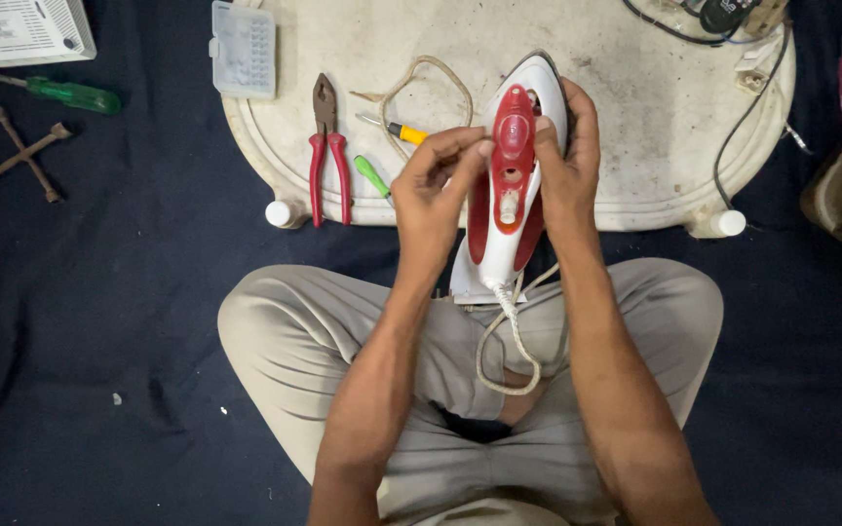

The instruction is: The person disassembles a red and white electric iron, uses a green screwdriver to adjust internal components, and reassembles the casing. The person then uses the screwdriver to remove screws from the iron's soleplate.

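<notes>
Holding the red-and-white iron (514,185) upright over my lap, right hand (567,170) wrapped round its body, left hand (431,190) fingertips pinching the red handle; I'd keep that right-hand grip firm so nothing twists.

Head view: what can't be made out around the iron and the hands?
- Iron: soleplate faces away, unseen; its rear side is behind the right hand.
- Left hand: fingertips at the handle; whether they pinch a small part is too small to tell.
- Cord: far end drops between the legs, hidden.
- Yellow screwdriver: handle end behind the left hand.
- Black cable: cut off by the top edge.
</notes>
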